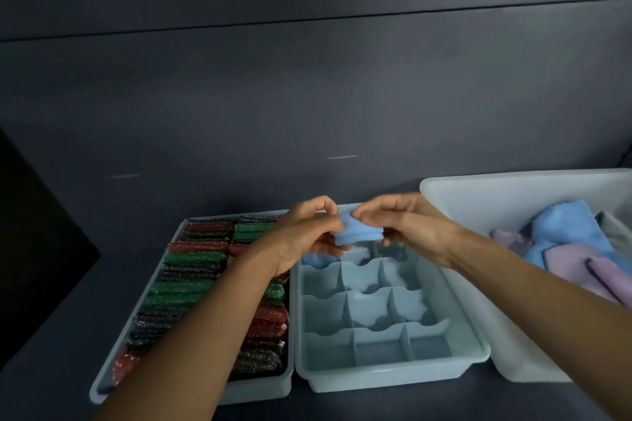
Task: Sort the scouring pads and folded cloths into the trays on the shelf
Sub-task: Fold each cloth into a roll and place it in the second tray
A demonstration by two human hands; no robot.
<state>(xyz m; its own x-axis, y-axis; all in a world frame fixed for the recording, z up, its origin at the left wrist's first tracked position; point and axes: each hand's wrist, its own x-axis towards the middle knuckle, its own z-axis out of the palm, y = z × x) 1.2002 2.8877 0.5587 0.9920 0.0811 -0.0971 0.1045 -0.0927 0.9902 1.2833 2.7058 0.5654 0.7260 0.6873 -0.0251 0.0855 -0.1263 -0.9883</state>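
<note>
Both hands hold a small folded blue cloth (355, 230) above the far end of the divided light-blue tray (393, 372). My left hand (307, 232) grips its left side and my right hand (400, 222) pinches its top right. Another blue cloth (316, 259) lies in the tray's far-left compartment, partly hidden by my left hand. The other visible compartments hold nothing. The left tray (102, 390) is packed with rows of red, green and dark glittery scouring pads (195, 270), with my left forearm across it.
A large white bin (478, 202) at the right holds loose blue, lilac and grey cloths (574, 249). The trays sit side by side on a dark shelf (51, 352) with a dark back wall behind. A black panel stands at the far left.
</note>
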